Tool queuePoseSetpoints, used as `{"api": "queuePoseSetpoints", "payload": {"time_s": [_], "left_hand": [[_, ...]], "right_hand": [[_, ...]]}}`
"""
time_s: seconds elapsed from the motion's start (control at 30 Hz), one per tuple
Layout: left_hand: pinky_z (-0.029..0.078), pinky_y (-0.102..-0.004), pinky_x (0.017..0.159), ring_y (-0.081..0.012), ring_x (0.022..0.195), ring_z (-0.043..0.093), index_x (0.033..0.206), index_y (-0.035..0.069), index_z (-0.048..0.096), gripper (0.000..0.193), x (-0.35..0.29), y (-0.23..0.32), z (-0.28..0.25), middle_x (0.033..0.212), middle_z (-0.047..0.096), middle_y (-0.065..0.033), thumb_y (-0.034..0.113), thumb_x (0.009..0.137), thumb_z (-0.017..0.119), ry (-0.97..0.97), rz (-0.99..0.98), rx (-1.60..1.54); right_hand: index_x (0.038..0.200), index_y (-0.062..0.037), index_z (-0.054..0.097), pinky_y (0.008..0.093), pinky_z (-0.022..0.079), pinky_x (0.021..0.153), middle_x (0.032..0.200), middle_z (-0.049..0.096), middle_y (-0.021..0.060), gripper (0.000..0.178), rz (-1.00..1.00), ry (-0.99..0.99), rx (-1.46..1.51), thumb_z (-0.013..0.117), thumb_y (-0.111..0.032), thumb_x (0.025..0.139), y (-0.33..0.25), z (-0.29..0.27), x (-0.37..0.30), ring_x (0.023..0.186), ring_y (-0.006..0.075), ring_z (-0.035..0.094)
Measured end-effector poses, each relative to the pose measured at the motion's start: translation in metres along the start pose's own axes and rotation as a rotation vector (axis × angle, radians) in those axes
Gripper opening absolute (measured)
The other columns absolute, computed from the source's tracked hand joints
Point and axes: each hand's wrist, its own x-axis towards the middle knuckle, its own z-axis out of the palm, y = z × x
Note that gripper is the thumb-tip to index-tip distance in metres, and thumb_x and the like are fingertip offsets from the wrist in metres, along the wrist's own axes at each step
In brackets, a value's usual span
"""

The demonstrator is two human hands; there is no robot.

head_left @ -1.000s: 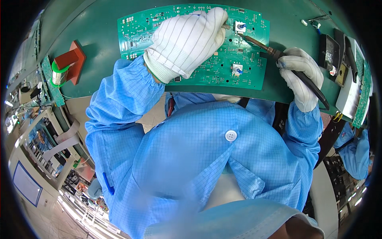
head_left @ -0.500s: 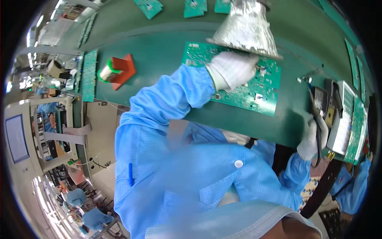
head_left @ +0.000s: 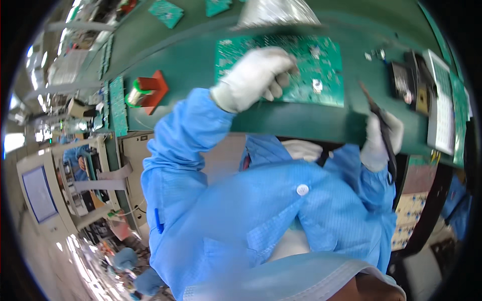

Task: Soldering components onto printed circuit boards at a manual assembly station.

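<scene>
Tapered soldering iron (head_left: 385, 132) shifts from boxy tray (head_left: 401, 80) toward flat green board (head_left: 326, 72), gripped by right hand (head_left: 374, 142). Fabric-gloved left hand (head_left: 253, 78) half-curled over board; can't tell if holding.

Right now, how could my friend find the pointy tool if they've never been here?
Start with the big green table and look toward its right side. There, the person's white-gloved right hand holds the soldering iron. Unlike the flat green circuit board to its left, it is slim and dark-handled, with a brownish tip pointing away from the person.
</scene>
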Motion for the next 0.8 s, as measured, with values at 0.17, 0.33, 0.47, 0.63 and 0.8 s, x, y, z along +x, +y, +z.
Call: {"api": "queuePoseSetpoints", "payload": {"time_s": [0.17,0.33,0.47,0.63,0.8], "left_hand": [[0.056,-0.0366,0.062,-0.0292,0.073,0.071,0.110,0.003,0.067,0.029,0.012,-0.005,0.016,0.092,0.071,-0.0150,0.029,0.098,0.059,0.143,0.457,0.741],[0.057,-0.0452,0.069,-0.0392,0.077,0.069,0.083,0.004,0.066,0.043,0.037,-0.009,0.025,0.079,0.070,-0.0191,0.045,0.094,0.064,0.292,0.573,0.899],[0.052,-0.0466,0.069,-0.0412,0.075,0.064,0.088,0.002,0.056,0.014,0.047,0.005,0.023,0.079,0.060,-0.0221,0.013,0.085,0.063,0.197,0.629,1.109],[0.052,-0.0458,0.070,-0.0375,0.074,0.062,0.088,0.001,0.057,0.014,0.057,0.010,0.027,0.077,0.058,-0.0190,0.013,0.085,0.063,0.131,0.894,1.217],[0.053,-0.0455,0.070,-0.0362,0.076,0.062,0.089,0.002,0.058,0.014,0.063,0.002,0.030,0.079,0.058,-0.0181,0.014,0.084,0.063,0.113,0.935,1.252]], "right_hand": [[0.106,-0.0004,0.064,0.0303,0.053,0.059,0.089,0.069,0.0099,0.027,-0.199,-0.153,-0.048,0.076,0.005,0.082,-0.007,0.033,-0.022,0.063,0.0141,0.063],[0.107,-0.0020,0.067,0.0315,0.055,0.060,0.090,0.071,0.0125,0.027,-0.359,-0.219,-0.231,0.075,0.003,0.082,-0.009,0.030,-0.012,0.064,0.0178,0.067],[0.105,-0.0017,0.068,0.0329,0.057,0.064,0.096,0.074,0.0135,0.027,-0.410,-0.238,-0.340,0.076,0.002,0.080,-0.008,0.029,-0.011,0.072,0.0240,0.072],[0.102,-0.0018,0.069,0.0339,0.059,0.067,0.094,0.074,0.0125,0.025,-0.509,-0.223,-0.429,0.079,0.000,0.079,-0.003,0.030,-0.010,0.074,0.0259,0.073],[0.102,-0.0011,0.068,0.0336,0.059,0.064,0.091,0.074,0.0128,0.025,-0.424,-0.224,-0.337,0.078,0.001,0.079,-0.004,0.033,-0.010,0.073,0.0256,0.073]]}}
